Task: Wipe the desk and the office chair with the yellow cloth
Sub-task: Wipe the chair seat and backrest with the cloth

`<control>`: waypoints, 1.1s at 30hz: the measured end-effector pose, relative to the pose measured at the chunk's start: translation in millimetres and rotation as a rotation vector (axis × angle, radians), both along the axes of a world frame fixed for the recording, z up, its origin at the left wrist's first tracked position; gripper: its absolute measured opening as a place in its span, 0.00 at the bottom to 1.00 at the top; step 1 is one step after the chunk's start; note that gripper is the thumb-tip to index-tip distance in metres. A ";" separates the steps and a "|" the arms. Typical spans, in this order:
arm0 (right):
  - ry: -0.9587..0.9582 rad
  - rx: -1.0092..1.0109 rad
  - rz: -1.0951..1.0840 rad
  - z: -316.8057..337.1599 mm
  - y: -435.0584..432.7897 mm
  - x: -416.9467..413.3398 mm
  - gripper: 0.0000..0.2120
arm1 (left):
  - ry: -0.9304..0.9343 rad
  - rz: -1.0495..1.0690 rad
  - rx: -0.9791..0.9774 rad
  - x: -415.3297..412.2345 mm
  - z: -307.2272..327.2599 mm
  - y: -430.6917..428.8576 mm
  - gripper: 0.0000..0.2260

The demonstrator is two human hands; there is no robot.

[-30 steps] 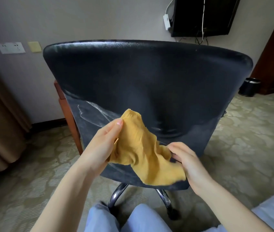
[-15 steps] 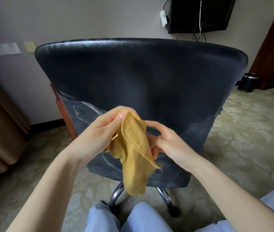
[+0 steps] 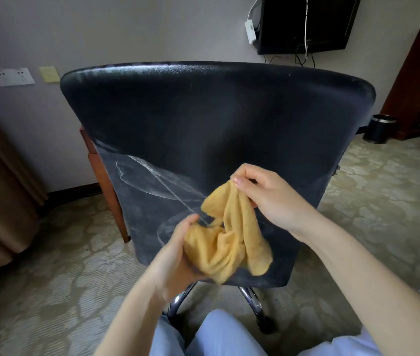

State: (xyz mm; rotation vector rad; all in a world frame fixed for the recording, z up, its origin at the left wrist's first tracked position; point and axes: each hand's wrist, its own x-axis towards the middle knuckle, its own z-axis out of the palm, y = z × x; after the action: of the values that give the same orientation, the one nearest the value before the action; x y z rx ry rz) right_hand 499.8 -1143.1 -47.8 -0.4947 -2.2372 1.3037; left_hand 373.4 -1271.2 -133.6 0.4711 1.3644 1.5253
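**Both ends of the yellow cloth [image 3: 229, 242] have changed hands**

Two pale streaks [image 3: 157, 181] mark the left side of the office chair [image 3: 216, 119], with the wooden desk [image 3: 104, 183] edge just behind it. Your left hand [image 3: 175, 255], which pinched the top corner a second ago, has dropped and now curls round the bunched lower part of the cloth. Your right hand [image 3: 265, 194] has risen from the bottom edge and pinches the top between thumb and fingers. The cloth hangs in front of the chair; whether it touches is unclear. You seem to be refolding to a fresh face, so wiping is paused, and much of the chair looks unwiped.
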 end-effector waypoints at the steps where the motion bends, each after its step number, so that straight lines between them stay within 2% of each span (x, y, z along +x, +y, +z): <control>1: -0.011 0.064 -0.052 2.7 -0.3 -3.9 0.13 | -0.098 -0.069 -0.056 8.9 -11.2 -2.3 0.13; 3: -0.017 0.180 -0.147 7.1 0.2 -9.7 0.13 | -0.356 -0.163 -0.108 19.8 -29.7 -4.0 0.23; 4: -0.020 0.238 -0.184 8.7 2.6 -11.0 0.12 | -0.399 -0.186 -0.114 23.0 -35.6 -4.2 0.25; 8: -0.074 0.434 -0.311 12.8 24.0 -5.0 0.11 | -0.216 -0.101 -0.015 21.0 -45.5 -2.7 0.30; 10: -0.130 0.453 -0.367 13.2 37.5 1.7 0.11 | -0.217 0.005 0.001 10.7 -40.5 -6.1 0.34; 12: -0.202 0.406 -0.413 10.5 51.8 8.4 0.10 | -0.253 0.132 0.028 -4.5 -28.6 -11.8 0.33; 15: -0.230 0.181 -0.374 2.9 61.3 17.2 0.03 | -0.274 0.233 0.074 -30.0 -9.3 -20.3 0.31; 16: -0.218 0.089 -0.322 1.8 58.5 19.7 0.05 | -0.266 0.231 0.084 -36.7 -0.7 -24.0 0.33; 18: -0.167 -0.059 -0.161 -0.4 51.9 24.2 0.20 | -0.204 0.168 0.097 -47.7 10.9 -30.9 0.38; 20: -0.177 -0.059 -0.040 -0.2 44.6 25.0 0.31 | -0.033 0.110 0.037 -50.5 19.4 -35.0 0.41; 21: -0.213 0.042 -0.039 -0.5 41.8 23.9 0.32 | 0.129 0.106 -0.035 -49.6 21.3 -35.2 0.40; 23: -0.270 0.382 -0.170 -1.9 37.5 19.8 0.24 | 0.626 0.164 -0.204 -46.3 22.6 -33.9 0.32; 25: -0.252 0.625 -0.300 -3.5 32.9 18.3 0.12 | 1.037 0.190 -0.246 -46.5 23.3 -33.2 0.19; 26: -0.255 0.690 -0.334 -5.4 30.6 19.6 0.07 | 1.149 0.173 -0.247 -50.0 23.4 -33.4 0.13; 28: -0.355 0.818 -0.356 -10.0 29.4 23.8 0.03 | 1.276 0.070 -0.292 -59.3 23.4 -34.3 0.08; 30: -0.479 0.792 -0.284 -15.7 34.2 26.2 0.06 | 1.216 -0.036 -0.326 -66.4 23.7 -34.6 0.08; 31: -0.511 0.663 -0.236 -18.6 35.8 25.9 0.09 | 1.104 -0.047 -0.323 -65.9 25.7 -34.6 0.08; 33: -0.460 0.194 -0.184 -24.5 32.3 23.4 0.14 | 0.733 0.023 -0.287 -59.9 30.3 -33.4 0.11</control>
State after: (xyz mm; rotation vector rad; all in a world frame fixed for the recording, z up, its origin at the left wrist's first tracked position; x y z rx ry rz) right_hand 523.2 -1110.8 -72.3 -0.9807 -2.5755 0.9346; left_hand 313.5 -1304.6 -103.2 0.8824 2.1152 1.1788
